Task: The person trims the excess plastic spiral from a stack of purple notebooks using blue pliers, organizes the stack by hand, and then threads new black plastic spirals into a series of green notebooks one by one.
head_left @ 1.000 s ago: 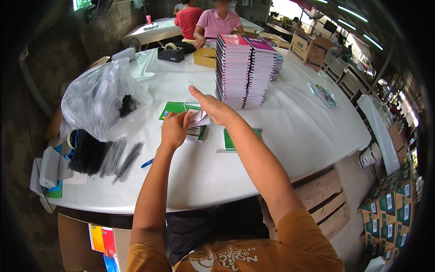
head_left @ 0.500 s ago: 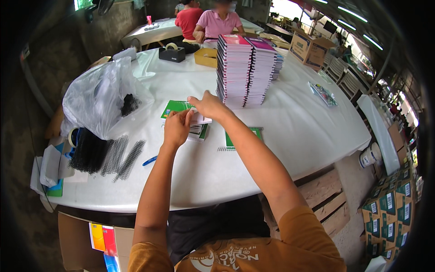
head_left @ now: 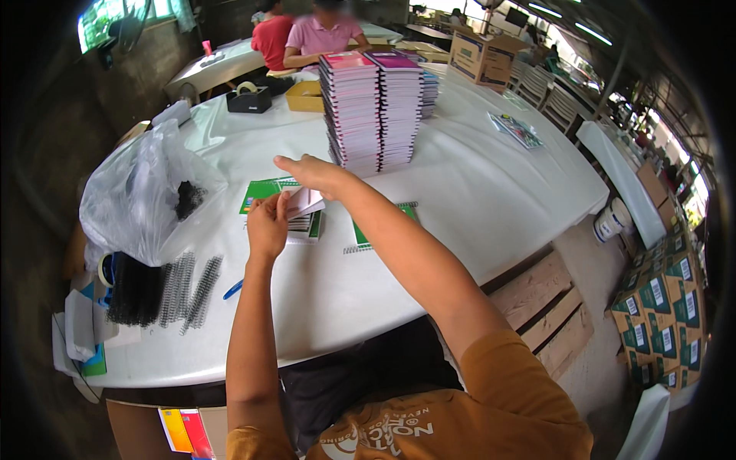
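Observation:
My left hand [head_left: 267,225] is closed, thumb and fingers pinching the white pages of a small green-covered notebook [head_left: 259,189] on the table. My right hand [head_left: 320,175] is held just above and beyond the notebook's far edge, one digit stretched out to the left; its other fingers are partly hidden. Beneath the lifted pages lies another green notebook [head_left: 316,225] with a striped pattern showing. A green spiral notebook [head_left: 364,234] lies to the right, partly covered by my right forearm.
Tall stacks of spiral notebooks [head_left: 353,115] stand beyond my hands. To the left are a clear plastic bag [head_left: 126,192], black binding coils [head_left: 136,291] and a blue pen [head_left: 233,289]. A tape dispenser [head_left: 249,98], yellow tray [head_left: 305,96] and cardboard box [head_left: 479,57] stand farther back. People sit beyond.
The whole view has shifted, so the table's things appear farther left. My right hand has risen slightly away from the notebook; my left hand keeps its pinch on the pages.

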Demonstrator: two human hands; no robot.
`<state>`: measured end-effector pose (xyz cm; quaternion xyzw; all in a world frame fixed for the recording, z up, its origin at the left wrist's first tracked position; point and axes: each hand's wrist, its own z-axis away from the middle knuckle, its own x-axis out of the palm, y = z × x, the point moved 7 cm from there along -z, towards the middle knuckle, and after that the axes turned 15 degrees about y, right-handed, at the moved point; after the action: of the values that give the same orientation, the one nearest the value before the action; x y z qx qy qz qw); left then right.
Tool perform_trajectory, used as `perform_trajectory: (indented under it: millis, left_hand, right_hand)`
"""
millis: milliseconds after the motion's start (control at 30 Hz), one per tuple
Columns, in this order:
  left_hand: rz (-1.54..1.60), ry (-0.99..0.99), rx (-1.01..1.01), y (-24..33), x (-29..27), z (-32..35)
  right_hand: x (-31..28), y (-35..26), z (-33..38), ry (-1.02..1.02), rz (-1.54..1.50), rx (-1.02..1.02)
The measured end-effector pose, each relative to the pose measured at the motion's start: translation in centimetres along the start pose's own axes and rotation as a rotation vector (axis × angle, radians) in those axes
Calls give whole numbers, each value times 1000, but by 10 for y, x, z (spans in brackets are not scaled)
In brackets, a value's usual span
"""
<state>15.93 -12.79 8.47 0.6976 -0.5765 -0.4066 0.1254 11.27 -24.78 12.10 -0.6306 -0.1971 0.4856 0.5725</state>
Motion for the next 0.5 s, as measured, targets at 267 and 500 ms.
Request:
perform_trajectory:
  millis: [267,500]
  left_hand:
    - [-31,-125,82,25,-4,6]
    - [-56,-179,130,30,-6,8]
  right_hand:
    - [5,-11,-5,-20,69,-57]
    - [-12,3,-18,414,-140,69]
